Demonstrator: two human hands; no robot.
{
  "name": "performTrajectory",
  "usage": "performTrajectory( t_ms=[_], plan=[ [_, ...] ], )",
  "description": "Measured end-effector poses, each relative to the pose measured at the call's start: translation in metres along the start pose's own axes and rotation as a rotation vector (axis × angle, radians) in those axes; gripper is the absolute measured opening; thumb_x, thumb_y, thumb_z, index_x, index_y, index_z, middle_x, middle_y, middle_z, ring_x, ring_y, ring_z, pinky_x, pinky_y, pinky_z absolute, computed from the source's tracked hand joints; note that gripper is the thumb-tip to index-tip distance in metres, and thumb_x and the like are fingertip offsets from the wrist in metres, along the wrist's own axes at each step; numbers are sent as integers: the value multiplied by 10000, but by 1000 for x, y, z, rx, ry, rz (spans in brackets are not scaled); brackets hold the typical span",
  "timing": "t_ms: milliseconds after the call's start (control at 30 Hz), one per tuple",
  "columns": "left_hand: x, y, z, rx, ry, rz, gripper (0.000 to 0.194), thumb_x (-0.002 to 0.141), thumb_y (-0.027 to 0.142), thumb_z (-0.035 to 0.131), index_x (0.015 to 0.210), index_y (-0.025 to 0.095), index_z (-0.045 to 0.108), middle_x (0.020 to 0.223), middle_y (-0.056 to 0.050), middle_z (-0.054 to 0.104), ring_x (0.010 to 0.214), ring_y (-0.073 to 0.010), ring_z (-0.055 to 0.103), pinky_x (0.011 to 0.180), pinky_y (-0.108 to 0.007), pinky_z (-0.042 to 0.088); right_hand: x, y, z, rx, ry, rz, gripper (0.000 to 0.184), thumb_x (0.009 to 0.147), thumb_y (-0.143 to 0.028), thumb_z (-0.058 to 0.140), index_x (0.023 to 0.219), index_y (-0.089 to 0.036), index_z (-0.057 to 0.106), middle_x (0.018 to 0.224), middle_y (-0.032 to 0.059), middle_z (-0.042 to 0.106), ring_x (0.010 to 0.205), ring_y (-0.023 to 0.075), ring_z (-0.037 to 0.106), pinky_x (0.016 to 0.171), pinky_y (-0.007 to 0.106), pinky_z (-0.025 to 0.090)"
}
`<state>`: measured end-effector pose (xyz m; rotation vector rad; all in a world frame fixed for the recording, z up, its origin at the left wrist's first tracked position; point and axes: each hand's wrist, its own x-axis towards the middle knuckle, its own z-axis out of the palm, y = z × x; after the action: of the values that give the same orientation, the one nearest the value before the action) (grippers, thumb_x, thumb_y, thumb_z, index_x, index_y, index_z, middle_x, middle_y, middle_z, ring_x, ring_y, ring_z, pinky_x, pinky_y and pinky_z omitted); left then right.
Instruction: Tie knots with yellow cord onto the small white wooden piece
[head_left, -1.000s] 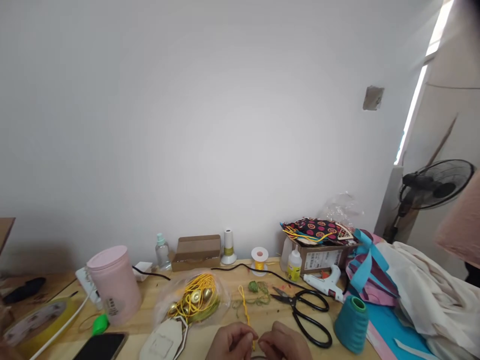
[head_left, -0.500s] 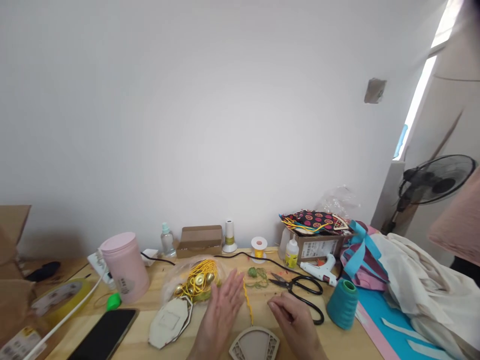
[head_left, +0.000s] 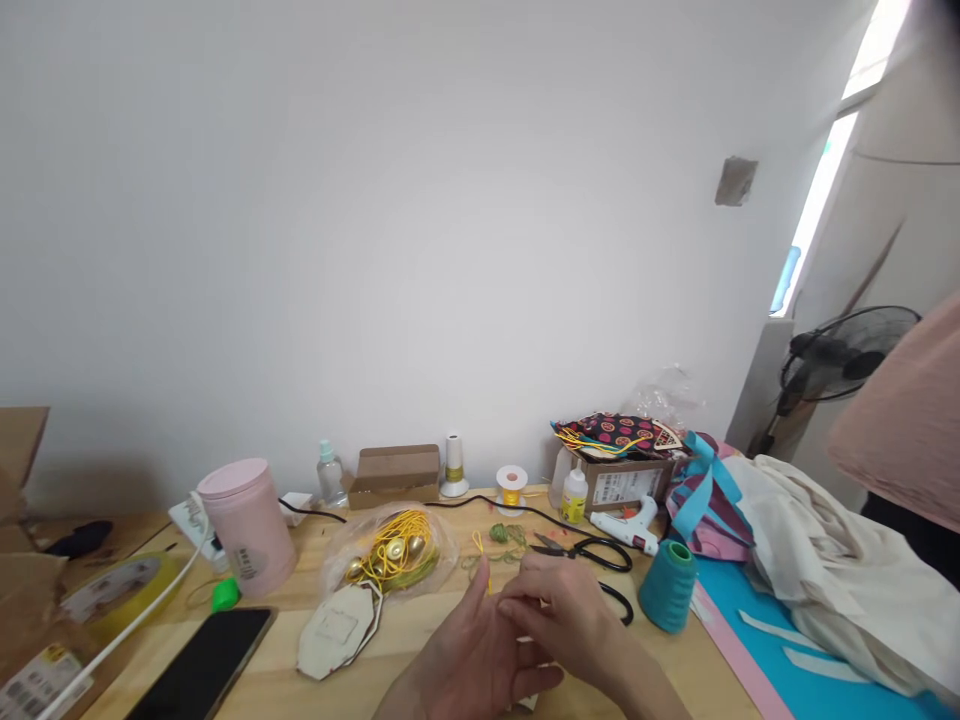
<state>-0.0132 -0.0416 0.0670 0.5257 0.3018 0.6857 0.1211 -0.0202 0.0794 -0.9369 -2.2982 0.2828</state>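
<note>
My left hand [head_left: 476, 655] is palm up at the front middle of the table, thumb raised and fingers loosely spread and curled. Above that palm, my right hand [head_left: 574, 615] has its fingertips pinched together; whatever they hold is too small or hidden to make out. A yellow cord [head_left: 478, 543] runs up from behind the left thumb onto the wood. Only a pale edge of the fan-shaped frame [head_left: 527, 703] shows beneath my hands. Black-handled scissors [head_left: 604, 555] lie just beyond the right hand, partly covered by it, with green thread [head_left: 501, 533] near their tips.
Left of my hands lie pale octagonal pieces [head_left: 335, 632], a plastic bag with gold bells [head_left: 396, 550] and a phone [head_left: 202, 665]. A pink canister [head_left: 249, 530] stands farther left. To the right are a teal thread cone [head_left: 669, 588], a glue gun [head_left: 628, 525] and cream fabric [head_left: 832, 570].
My right hand has moved left over my left palm. The left hand has turned palm up and shifted right, and together they now cover most of the fan-shaped frame.
</note>
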Motion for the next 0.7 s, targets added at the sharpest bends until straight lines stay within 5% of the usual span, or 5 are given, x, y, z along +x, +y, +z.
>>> performTrajectory(
  t_ms=[300, 500, 700],
  plan=[
    [-6, 0, -19, 175, 13, -135, 689, 761, 574, 175, 994, 42, 546, 1006, -167, 568, 890, -226, 554, 644, -238, 379, -1, 8, 14, 12, 2, 38, 136, 727, -212, 531, 636, -239, 628, 579, -49, 529, 557, 89, 485, 481, 182, 293],
    [-9, -2, -23, 233, 57, -90, 427, 817, 382, 327, 983, 63, 559, 992, -157, 590, 875, -203, 565, 695, -259, 376, 3, 11, 21, 49, -31, 49, 210, 709, -118, 500, 708, -273, 643, 621, -52, 559, 617, 96, 501, 525, 183, 303],
    [-7, -2, -26, 294, 43, -115, 402, 810, 386, 353, 962, 74, 556, 941, -166, 607, 816, -199, 581, 675, -276, 388, 0, 11, 11, 110, -150, 74, 177, 725, -155, 501, 737, -247, 652, 636, -37, 572, 610, 91, 497, 532, 176, 305]
  ],
)
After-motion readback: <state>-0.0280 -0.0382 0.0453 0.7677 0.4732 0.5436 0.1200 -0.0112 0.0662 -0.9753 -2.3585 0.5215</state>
